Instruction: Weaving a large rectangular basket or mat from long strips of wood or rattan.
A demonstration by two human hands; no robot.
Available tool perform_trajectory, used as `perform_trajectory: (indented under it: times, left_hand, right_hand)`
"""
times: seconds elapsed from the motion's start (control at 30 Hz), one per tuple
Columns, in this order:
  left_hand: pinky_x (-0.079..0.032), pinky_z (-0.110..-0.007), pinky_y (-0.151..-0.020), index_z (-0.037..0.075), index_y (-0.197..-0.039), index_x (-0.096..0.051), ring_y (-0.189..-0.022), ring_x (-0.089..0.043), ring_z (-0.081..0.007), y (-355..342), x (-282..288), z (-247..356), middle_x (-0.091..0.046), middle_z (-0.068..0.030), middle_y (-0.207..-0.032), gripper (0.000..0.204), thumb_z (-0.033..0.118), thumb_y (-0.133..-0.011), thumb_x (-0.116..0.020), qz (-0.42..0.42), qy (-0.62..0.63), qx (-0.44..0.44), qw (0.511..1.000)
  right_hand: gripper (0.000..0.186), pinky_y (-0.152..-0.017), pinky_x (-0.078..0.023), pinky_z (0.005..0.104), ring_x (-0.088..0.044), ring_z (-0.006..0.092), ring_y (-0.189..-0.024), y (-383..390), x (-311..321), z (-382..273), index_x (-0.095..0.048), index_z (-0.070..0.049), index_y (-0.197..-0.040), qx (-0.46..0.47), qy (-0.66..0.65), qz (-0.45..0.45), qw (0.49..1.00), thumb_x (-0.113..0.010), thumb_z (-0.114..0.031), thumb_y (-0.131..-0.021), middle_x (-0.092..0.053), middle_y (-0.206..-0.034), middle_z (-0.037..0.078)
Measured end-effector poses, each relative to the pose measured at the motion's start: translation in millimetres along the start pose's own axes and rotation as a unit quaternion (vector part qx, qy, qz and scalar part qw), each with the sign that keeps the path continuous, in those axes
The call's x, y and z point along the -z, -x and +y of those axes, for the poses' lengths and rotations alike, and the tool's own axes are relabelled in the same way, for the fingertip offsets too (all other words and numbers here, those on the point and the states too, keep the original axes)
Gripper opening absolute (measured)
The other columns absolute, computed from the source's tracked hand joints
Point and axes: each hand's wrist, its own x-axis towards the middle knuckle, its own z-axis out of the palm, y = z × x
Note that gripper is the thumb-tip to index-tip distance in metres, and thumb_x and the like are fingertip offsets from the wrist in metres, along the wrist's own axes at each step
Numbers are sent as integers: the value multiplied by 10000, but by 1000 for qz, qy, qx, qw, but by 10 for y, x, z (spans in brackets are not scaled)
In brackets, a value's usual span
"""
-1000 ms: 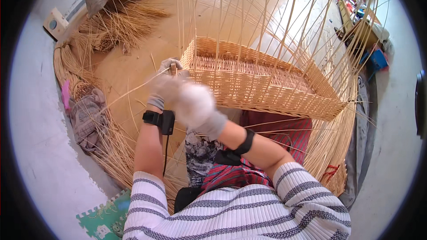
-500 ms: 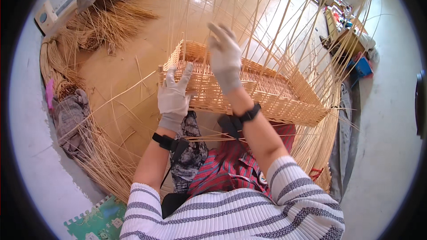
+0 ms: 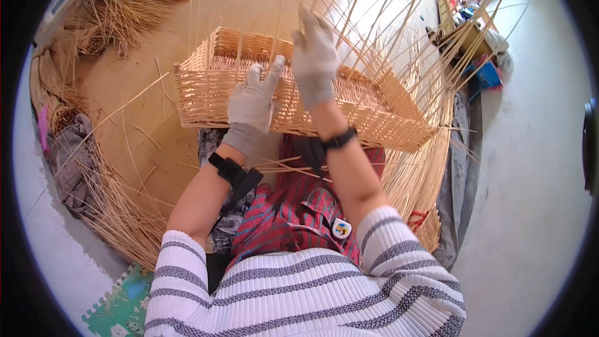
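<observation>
A long, shallow wicker basket [image 3: 215, 100] rests across my lap, with its near wall towards me and many tall upright stakes [image 3: 355, 3] rising from its walls. My left hand [image 3: 249, 105], in a whitish glove, grips the near wall, fingertips reaching just past the rim beside a stake. The same kind of glove covers my right hand [image 3: 316, 62], raised over the middle of the basket among the stakes, fingers pointing up. Motion blurs those fingers, so whether a strand is between them does not show.
Loose wicker rods [image 3: 125, 218] and bundles lie on the left, with a grey cloth [image 3: 75, 162] over some. More long rods [image 3: 412, 181] lie to the right. By the right wall are a blue container [image 3: 488, 77] and a cluttered wooden shelf [image 3: 465, 37]. A green mat [image 3: 125, 306] lies lower left.
In the picture the basket has shifted left and up, and the whole view has shifted too. My left hand is further right along the near wall. My right hand stays raised, slightly higher.
</observation>
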Motion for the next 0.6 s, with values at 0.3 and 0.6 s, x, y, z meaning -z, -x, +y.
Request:
perform_trajectory:
  times: [0.3,0.6]
  left_hand:
    - [-602,-414,-833,324,-1470,-539,-936,-696,-324,-103,-253,-355,-561,-154,-1346,738,-28,-838,-687,87,-13,-68,994]
    - [-589,-322,-522,70,-1397,-556,-669,-702,-164,-957,171,-648,-699,-129,-1194,466,137,-971,-732,-169,388,204,883]
  right_hand:
    - [340,-973,-558,345,-722,223,-1105,901,928,210,-655,-31,-1322,-297,-217,-43,929,-516,25,-1017,-768,-1109,145]
    - [410,-903,-564,425,-748,322,-956,-401,-21,212,-693,-89,-1236,-181,30,-476,860,-560,-390,-991,-765,-1029,176]
